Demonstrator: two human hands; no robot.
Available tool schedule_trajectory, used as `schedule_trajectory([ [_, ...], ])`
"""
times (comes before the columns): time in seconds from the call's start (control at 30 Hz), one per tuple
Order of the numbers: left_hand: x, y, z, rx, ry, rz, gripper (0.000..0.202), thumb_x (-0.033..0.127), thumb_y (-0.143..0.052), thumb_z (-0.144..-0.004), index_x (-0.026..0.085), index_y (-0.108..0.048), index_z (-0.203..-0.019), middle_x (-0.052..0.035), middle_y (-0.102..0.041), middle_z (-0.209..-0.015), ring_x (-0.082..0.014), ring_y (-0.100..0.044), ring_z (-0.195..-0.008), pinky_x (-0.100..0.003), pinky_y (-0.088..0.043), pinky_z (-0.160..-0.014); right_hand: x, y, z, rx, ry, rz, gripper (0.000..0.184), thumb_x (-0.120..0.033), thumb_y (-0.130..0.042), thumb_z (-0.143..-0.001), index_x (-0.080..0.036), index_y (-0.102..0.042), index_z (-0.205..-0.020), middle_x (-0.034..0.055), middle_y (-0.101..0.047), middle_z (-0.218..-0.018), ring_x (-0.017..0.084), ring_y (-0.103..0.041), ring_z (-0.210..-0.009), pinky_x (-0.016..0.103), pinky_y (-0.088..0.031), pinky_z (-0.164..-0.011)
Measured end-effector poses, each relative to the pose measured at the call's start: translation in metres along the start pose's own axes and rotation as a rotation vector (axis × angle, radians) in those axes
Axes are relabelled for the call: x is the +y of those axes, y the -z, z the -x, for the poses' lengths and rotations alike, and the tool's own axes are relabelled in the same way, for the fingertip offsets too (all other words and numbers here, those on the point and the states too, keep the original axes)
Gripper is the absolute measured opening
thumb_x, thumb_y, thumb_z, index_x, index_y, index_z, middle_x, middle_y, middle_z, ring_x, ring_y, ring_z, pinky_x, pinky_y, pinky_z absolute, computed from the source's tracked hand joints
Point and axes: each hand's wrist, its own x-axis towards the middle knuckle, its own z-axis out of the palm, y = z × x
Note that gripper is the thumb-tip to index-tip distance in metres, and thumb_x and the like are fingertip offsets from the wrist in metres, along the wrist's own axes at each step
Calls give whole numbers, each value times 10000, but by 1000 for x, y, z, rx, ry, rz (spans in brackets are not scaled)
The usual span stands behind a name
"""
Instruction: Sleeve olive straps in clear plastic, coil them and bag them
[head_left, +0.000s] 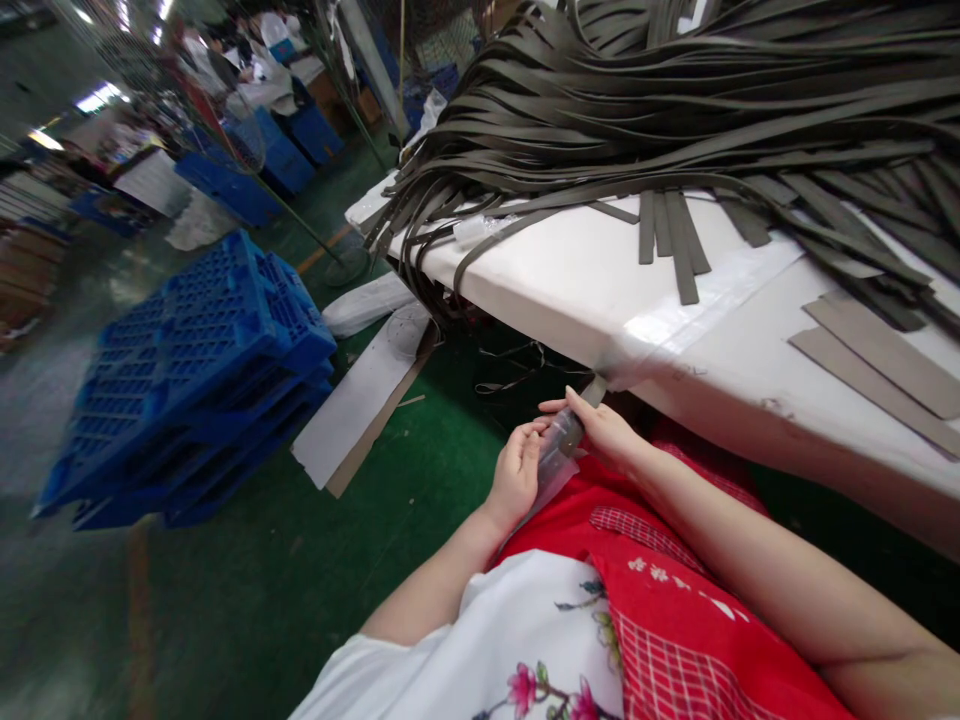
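Note:
My left hand (516,472) and my right hand (600,428) meet in my lap, just below the edge of the white table (585,290). Both are closed around a small clear plastic packet with a dark strip inside (559,452). The left hand's fingers curl onto the packet's lower side; the right hand pinches its upper end, with a strip end sticking up past the fingers. A red apron (660,590) covers my lap under the packet.
A big heap of long dark grey strips (675,100) covers the far part of the table and hangs over its left edge. Flat grey strips (877,360) lie at the right. Stacked blue pallets (202,370) and a white board (360,400) sit on the green floor.

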Motion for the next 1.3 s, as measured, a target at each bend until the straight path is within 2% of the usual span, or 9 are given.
schedule_trajectory([
  [0.1,-1,6,0,-18,-115,-84,296,417,-522,-944,182,-542,-1122,-105,-637,-1111,-184,-649,-941,-349,-531,-857,-9,5,0,23,-66,-110,418,-484,-465,-980,-161,-715,-1071,125,-772,-864,196,-706,-654,283,-551,-540],
  [0.17,0,10,-3,-81,-221,-198,254,398,-626,-881,188,-582,-1017,-97,-617,-1104,-203,-621,-1014,-376,-522,-908,-13,7,0,16,-54,-144,405,-462,-452,-991,-159,-704,-1083,127,-774,-890,192,-711,-650,293,-570,-561],
  [0.23,2,11,-8,-115,-292,-279,276,377,-684,-840,190,-591,-1020,-108,-600,-1152,-228,-587,-1105,-404,-510,-951,-14,9,0,5,-33,-171,400,-463,-464,-986,-156,-703,-1075,126,-774,-896,188,-709,-636,301,-582,-581],
  [0.33,8,11,-14,-41,-359,-355,382,357,-720,-814,190,-556,-1116,-146,-514,-1321,-260,-538,-1216,-439,-504,-983,-13,11,-2,-11,12,-209,417,-493,-488,-969,-149,-705,-1060,130,-772,-901,194,-711,-634,312,-592,-602],
  [0.47,16,8,-17,-54,-452,-468,211,352,-680,-853,197,-591,-966,-134,-481,-1363,-260,-543,-1226,-456,-474,-1041,-13,13,-3,-21,78,-214,429,-507,-491,-963,-151,-706,-1071,126,-771,-921,197,-711,-654,316,-600,-618],
  [0.63,22,5,-17,-2,-487,-540,207,329,-654,-871,207,-590,-1025,-148,-402,-1453,-269,-534,-1250,-466,-497,-1028,-15,13,-2,0,113,-254,432,-512,-500,-956,-147,-721,-1027,118,-765,-876,187,-699,-628,307,-596,-611],
  [0.87,22,0,-21,-55,-463,-515,74,261,-639,-873,191,-620,-877,-138,-552,-1323,-264,-530,-1245,-460,-482,-1039,-16,10,0,32,112,-261,418,-493,-525,-951,-131,-732,-980,113,-755,-844,162,-683,-616,264,-585,-577],
  [1.07,22,-4,-22,-61,-460,-487,72,222,-584,-899,189,-618,-845,-127,-523,-1355,-254,-517,-1255,-454,-481,-1032,-16,11,-2,52,115,-265,413,-510,-547,-935,-143,-737,-941,100,-751,-805,157,-669,-589,263,-572,-560],
  [1.3,35,-5,-36,149,-491,-418,92,187,-554,-909,167,-591,-827,-141,-419,-1417,-259,-511,-1239,-478,-452,-1049,3,1,-2,-66,185,-55,495,-623,-569,-868,-184,-768,-980,62,-763,-829,204,-700,-733,280,-541,-632],
])
